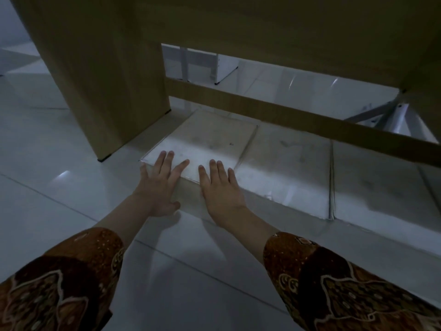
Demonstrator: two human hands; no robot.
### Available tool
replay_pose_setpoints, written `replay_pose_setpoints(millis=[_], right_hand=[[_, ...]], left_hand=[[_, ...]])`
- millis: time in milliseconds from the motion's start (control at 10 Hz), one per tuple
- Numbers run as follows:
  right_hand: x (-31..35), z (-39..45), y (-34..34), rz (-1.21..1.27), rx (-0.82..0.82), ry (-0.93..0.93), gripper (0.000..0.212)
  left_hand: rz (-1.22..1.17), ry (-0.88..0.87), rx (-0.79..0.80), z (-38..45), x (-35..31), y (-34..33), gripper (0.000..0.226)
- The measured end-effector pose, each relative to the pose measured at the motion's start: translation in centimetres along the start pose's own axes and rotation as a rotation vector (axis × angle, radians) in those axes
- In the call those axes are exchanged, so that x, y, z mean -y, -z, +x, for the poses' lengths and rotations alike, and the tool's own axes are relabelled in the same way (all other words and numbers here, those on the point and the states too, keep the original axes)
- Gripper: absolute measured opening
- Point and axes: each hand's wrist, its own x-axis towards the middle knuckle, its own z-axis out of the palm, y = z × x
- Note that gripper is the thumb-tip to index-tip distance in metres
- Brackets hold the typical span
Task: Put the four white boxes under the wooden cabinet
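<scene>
Brown patterned sleeves (346, 283) nearest, over pale floor tiles (59, 187). Beyond, left hand (160, 185) and right hand (220, 187), both flat, fingers spread, palms against near edge of leftmost white box (202, 144); nothing gripped. Second white box (286, 168) touching its right side, third white box (381, 187) beside that, all in a row, partly under wooden cabinet (100, 75) rail. Farther back, white furniture (202, 65), dim.
</scene>
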Motion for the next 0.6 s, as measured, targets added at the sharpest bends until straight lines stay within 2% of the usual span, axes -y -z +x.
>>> replay_pose_setpoints(millis=[200, 300, 400, 500, 600], right_hand=[[-0.9, 1.0, 0.6, 0.026, 0.084, -0.026, 0.08], [-1.0, 0.0, 1.1, 0.057, 0.1, 0.004, 0.076], [-1.8, -3.7, 1.2, 0.1, 0.065, 0.057, 0.077], [-3.6, -8.4, 0.9, 0.14, 0.049, 0.057, 0.074], [-6.1, -12.1, 1.6, 0.158, 0.068, 0.005, 0.072]], left_hand=[[-0.008, 0.012, 0.033, 1.9, -0.5, 0.4, 0.11], [0.024, 0.038, 0.049, 1.6, -0.7, 0.8, 0.111], [0.09, 0.085, 0.142, 1.7, -1.3, 1.8, 0.114], [0.021, 0.162, 0.254, 1.2, -2.1, 3.6, 0.116], [-0.064, 0.158, 0.187, -0.2, -4.2, 4.3, 0.103]])
